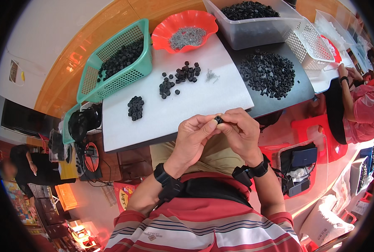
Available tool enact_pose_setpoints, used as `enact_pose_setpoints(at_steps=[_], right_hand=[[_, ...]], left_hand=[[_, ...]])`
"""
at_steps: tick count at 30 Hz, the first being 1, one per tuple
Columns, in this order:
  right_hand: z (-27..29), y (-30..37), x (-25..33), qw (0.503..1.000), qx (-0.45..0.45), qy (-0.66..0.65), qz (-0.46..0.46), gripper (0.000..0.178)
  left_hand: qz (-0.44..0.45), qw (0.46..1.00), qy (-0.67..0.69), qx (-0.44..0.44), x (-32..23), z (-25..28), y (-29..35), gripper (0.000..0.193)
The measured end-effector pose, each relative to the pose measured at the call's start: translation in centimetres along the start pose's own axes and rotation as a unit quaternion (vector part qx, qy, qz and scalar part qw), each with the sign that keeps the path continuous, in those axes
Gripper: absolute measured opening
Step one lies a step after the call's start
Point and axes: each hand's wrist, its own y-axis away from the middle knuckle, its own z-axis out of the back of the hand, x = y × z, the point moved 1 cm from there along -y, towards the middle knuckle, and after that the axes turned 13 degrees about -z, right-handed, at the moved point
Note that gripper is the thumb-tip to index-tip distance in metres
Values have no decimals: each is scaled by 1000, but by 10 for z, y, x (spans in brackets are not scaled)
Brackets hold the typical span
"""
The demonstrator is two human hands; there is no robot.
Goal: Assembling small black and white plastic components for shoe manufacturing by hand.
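Between the fingertips of my left hand (195,136) and my right hand (242,133) is a small black plastic part (219,119), pinched by both just off the table's front edge. Its finer shape is covered by the fingers. On the white board (145,130) ahead lie small groups of black knob-like parts: a cluster (135,108) at the left, another (166,88) in the middle and a third (188,72) farther back. A little heap of thin metal pins or screws (212,76) sits to their right.
A green basket (147,59) of black parts, a red scalloped bowl (162,35) of metal pieces and a clear tub (254,35) of black parts line the back. Loose black parts (267,73) pile at right. A white basket (311,48) and a co-worker (359,109) are farther right.
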Motion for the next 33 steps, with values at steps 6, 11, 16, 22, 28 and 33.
enact_pose_setpoints(at_steps=[6,11,16,22,28,33], right_hand=[[5,-2,0,999,21,13,33,24],[8,-6,3,995,54,57,68,23],[7,-5,1,988,49,100,104,24],[14,-5,7,989,78,99,82,28],[17,-10,17,985,91,121,87,32],[16,-9,12,976,78,166,117,34]], left_hand=[[2,1000,-11,14,-1,3,0,17],[6,1000,-14,23,-7,-2,0,20],[8,999,-34,24,-4,7,0,13],[-4,998,-54,43,-10,-1,3,12],[1,995,-82,55,-14,-3,2,9],[3,993,-102,55,-16,-7,1,8]])
